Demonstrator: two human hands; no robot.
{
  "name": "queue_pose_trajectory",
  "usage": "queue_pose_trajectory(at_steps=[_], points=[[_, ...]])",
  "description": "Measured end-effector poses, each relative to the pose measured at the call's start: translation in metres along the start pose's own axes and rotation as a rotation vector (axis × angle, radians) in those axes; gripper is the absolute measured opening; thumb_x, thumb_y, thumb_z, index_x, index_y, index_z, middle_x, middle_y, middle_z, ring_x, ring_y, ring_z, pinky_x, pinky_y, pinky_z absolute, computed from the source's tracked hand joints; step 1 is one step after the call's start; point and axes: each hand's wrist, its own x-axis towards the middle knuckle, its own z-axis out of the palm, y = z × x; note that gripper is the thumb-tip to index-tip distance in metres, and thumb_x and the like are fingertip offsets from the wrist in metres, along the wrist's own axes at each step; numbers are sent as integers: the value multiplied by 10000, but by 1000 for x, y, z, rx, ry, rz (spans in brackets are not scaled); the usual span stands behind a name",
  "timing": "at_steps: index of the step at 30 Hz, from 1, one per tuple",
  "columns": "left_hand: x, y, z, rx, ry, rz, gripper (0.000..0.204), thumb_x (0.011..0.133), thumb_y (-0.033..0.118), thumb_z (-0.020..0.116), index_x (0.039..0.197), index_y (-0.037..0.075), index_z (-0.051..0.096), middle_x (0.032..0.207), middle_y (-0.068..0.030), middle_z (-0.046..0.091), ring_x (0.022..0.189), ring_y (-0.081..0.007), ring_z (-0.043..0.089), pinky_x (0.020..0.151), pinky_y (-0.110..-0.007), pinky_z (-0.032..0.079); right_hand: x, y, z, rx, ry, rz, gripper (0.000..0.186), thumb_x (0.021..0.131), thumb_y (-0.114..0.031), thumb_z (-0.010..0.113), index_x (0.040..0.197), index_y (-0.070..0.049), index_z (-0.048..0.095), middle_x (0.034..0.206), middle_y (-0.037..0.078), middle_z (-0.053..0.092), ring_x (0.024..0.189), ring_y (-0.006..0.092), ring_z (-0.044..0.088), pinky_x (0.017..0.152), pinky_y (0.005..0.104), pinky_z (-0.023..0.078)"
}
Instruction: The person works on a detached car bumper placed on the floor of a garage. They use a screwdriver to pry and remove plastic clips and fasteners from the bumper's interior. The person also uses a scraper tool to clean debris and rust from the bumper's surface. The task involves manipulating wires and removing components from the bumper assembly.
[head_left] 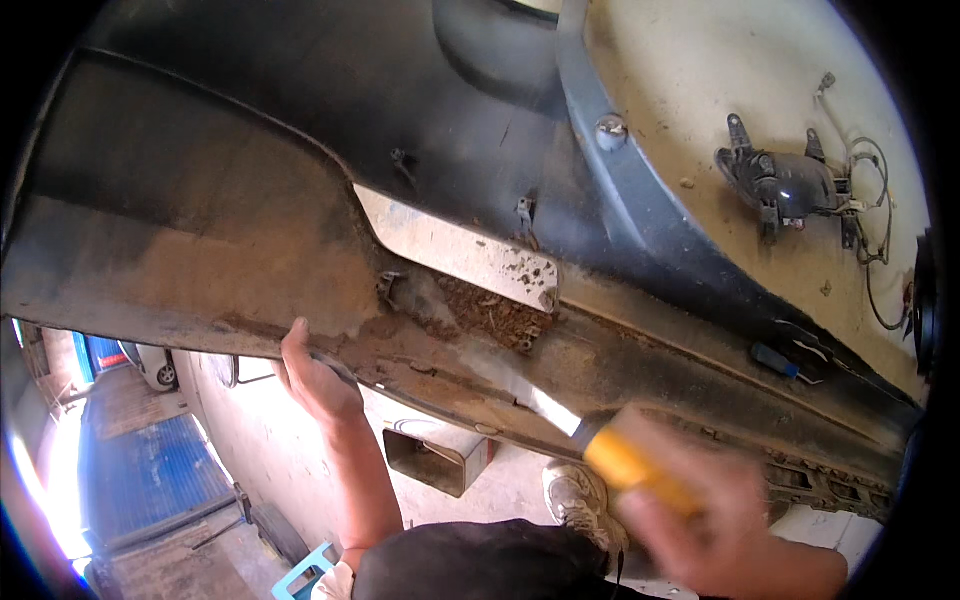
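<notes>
A dirty black car bumper (240,255) lies across the view with its inner side up. Loose brown soil (490,315) is heaped beside a long slot in it. My left hand (318,385) grips its near edge, thumb on top and fingers mostly hidden below. The yellow handle of a scraper (615,455) is in my closed right hand (700,500), which is blurred by motion. The scraper's flat metal blade, also smeared, points up and left along the bumper toward the soil.
A black fog lamp (790,185) with a cable sits on the pale surface at right. A small screwdriver (775,362) lies on the bumper. Below are a box-like open-ended thing (440,460), a shoe (578,495) and a light-blue stool (300,572). A car (155,365) stands far left.
</notes>
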Motion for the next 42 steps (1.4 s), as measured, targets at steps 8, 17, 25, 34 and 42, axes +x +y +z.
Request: queue_pose_trajectory(at_steps=[8, 17, 25, 34, 42], points=[[2, -8, 9, -2, 39, 9, 532, 914, 208, 577, 1345, -59, 416, 1326, -158, 484, 1160, -267, 504, 1003, -395, 408, 18, 3, 5, 40, 165, -162, 533, 897, -236, 599, 1334, 56, 508, 1064, 272, 670, 882, 261, 697, 717, 348, 524], [-11, 4, 14, 70, 77, 21, 639, 962, 345, 565, 1398, -78, 368, 1392, -189, 450, 1216, -282, 488, 1019, -395, 406, 35, 2, 28, 119, 91, -262, 493, 946, -198, 485, 1353, 80, 476, 1155, 258, 646, 975, 262, 679, 890, 366, 511], [-7, 1, 12, 82, 48, 47, 676, 968, 379, 560, 1411, -79, 333, 1384, -200, 444, 1199, -284, 494, 996, -392, 425, 45, 6, 32, 168, 384, -460, 461, 954, -147, 465, 1355, 79, 472, 1176, 267, 631, 1011, 310, 671, 890, 387, 523], [-8, -1, 19, 34, 89, 67, 639, 978, 338, 554, 1412, -78, 336, 1382, -180, 453, 1184, -277, 510, 989, -386, 432, 52, 13, 37, 250, 164, -302, 452, 959, -217, 525, 1328, 45, 525, 1125, 200, 663, 919, 209, 660, 819, 326, 524], [-7, -4, 16, 37, 95, 78, 589, 985, 328, 551, 1383, -73, 387, 1344, -170, 490, 1160, -261, 524, 969, -383, 443, 70, 20, 32, 221, -172, -144, 440, 912, -215, 539, 1298, -5, 565, 904, 227, 692, 749, 288, 699, 725, 350, 533]])
